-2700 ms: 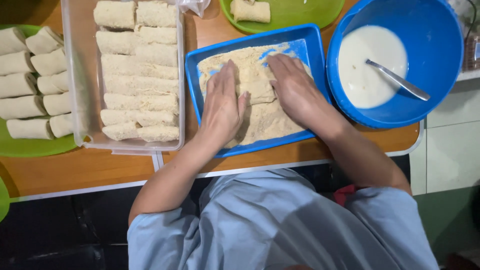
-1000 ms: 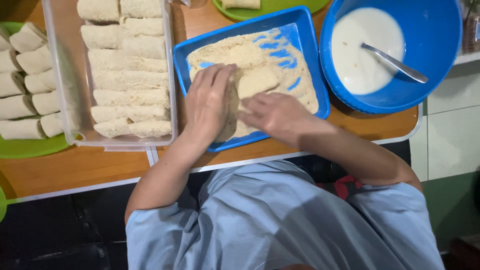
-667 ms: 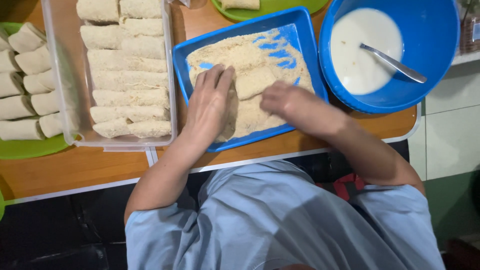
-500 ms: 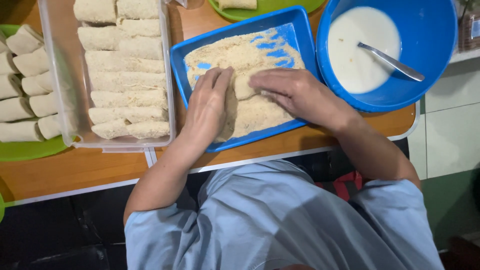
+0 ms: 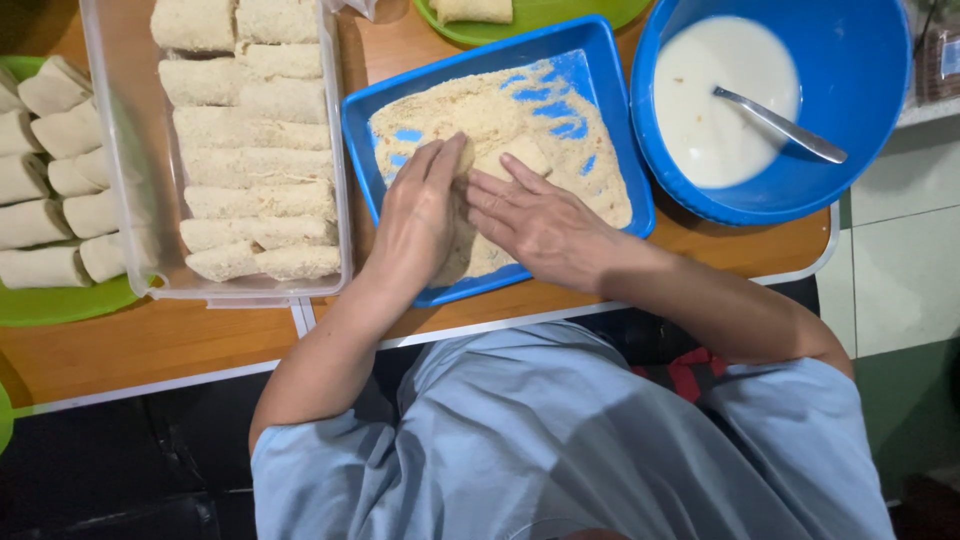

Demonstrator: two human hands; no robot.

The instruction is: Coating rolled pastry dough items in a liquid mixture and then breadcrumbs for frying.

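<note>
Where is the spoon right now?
In the head view the metal spoon is at the upper right, resting in the white liquid inside the round blue bowl, just right of the blue tray of crumbs.

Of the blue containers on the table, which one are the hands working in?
The blue rectangular tray of breadcrumbs: the left hand and right hand press a roll in it. The round blue bowl of white batter holds only a spoon.

I see a wooden table (image 5: 200, 335) with a pale edge. On it sit a clear plastic container (image 5: 335, 170), a blue tray (image 5: 620, 130) just beside it, a blue bowl (image 5: 870, 90) at the right, and green plates: one (image 5: 60, 305) at the left, another (image 5: 540, 15) behind the tray.
</note>
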